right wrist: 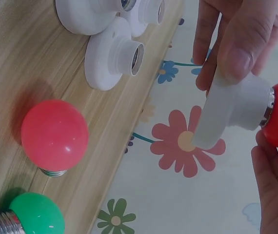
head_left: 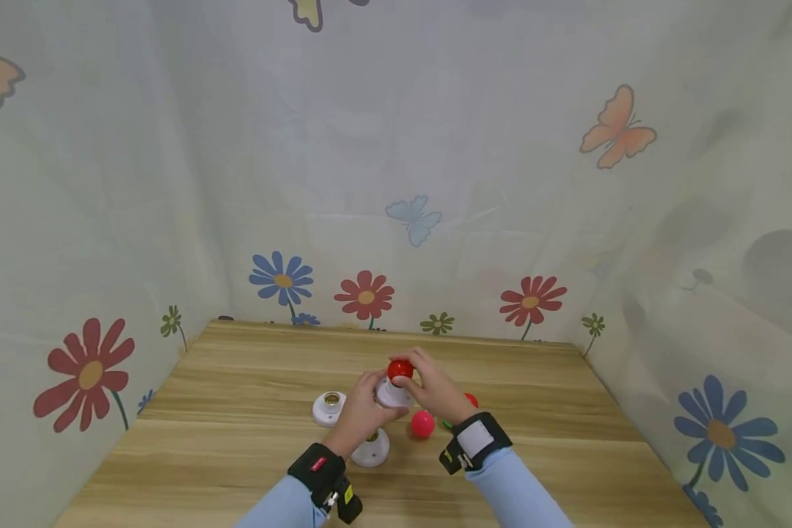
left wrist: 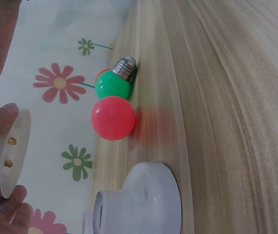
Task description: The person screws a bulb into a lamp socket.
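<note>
My left hand grips a white lamp holder by its round base, raised over the table. The fingers of my right hand pinch a glossy red light bulb from above. In the right wrist view the bulb's metal screw cap sits at the holder's socket mouth, a bit of metal still showing between them. Seen in the left wrist view, the underside of the held holder has two brass-coloured contacts.
White lamp holders stand on the wooden table, left of and below my left hand. A pinkish-red bulb lies between my wrists. Beside it are a green bulb and another red bulb, partly hidden. A flowered curtain hangs behind.
</note>
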The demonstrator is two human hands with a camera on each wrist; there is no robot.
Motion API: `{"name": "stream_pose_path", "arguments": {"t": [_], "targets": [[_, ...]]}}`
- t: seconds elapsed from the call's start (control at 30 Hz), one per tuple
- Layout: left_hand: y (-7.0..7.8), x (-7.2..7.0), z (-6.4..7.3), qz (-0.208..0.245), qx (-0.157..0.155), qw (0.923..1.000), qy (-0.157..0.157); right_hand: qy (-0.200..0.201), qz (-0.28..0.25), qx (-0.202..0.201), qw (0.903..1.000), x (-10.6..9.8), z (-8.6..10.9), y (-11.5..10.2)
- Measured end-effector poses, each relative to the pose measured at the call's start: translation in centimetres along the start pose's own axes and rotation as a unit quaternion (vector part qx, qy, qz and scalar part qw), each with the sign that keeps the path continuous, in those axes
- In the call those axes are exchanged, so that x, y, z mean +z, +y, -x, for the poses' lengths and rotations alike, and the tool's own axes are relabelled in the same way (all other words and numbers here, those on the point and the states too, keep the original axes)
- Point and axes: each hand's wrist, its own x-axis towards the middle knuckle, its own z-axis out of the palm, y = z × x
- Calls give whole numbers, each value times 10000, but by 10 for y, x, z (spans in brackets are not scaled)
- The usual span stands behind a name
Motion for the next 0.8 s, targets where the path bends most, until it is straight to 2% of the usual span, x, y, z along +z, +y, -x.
{"name": "stream_pose_path", "arguments": {"t": [0.2,0.37,0.63,0.8], "targets": [[-3,1,1,102,-80,9999,-41,347,269,415,9982,8,-1,-1],[-4,1,3,86,0,10000,-45,413,404,624,9964,12,0,0],[-2,2,4,128,-87,9999,2,467,-75,286,9985,7,3,1],[0,0,6,150,-55,9999,13,50,-178,-261,9995,0,4,5]]}}
